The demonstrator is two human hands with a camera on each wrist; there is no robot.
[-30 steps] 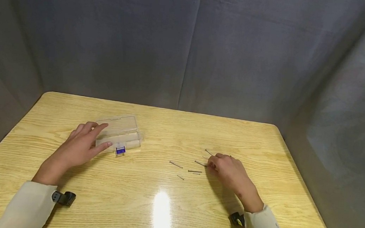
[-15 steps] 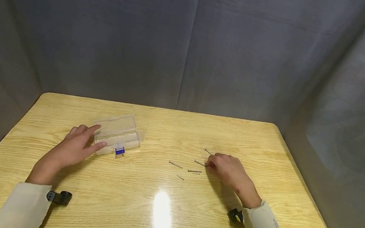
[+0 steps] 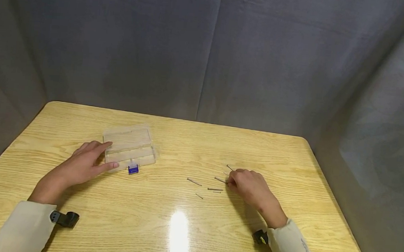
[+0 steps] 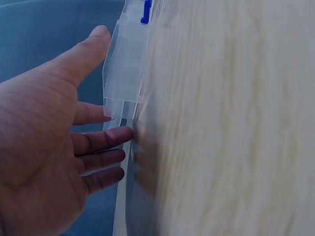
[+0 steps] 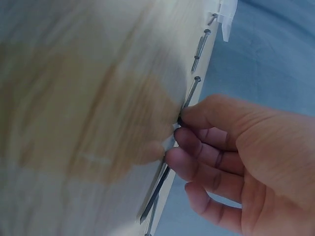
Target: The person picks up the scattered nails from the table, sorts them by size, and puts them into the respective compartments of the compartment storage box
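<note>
A clear plastic case (image 3: 130,138) with a blue latch (image 3: 133,169) lies on the left of the wooden table. My left hand (image 3: 81,168) is at its left end, fingers spread and loosely bent, thumb near the front corner. In the left wrist view, the thumb (image 4: 101,32) is apart from the fingers beside the case's wall. My right hand (image 3: 250,188) is low over a group of nails. Its curled thumb and fingertips pinch at a nail (image 5: 156,191) that is partly hidden behind them. Another nail (image 5: 192,91) has its end at the thumb tip.
Several more nails lie left of the right hand, among them a long nail (image 3: 194,181), a thicker nail (image 3: 215,189) and a short nail (image 3: 199,196). One nail (image 3: 230,167) points out behind the hand. Grey curtains (image 3: 207,56) enclose the table's back and sides.
My left hand has drawn slightly left from the case, its thumb now lower. The case has shifted a little under it. The right hand stays almost in place over the nails.
</note>
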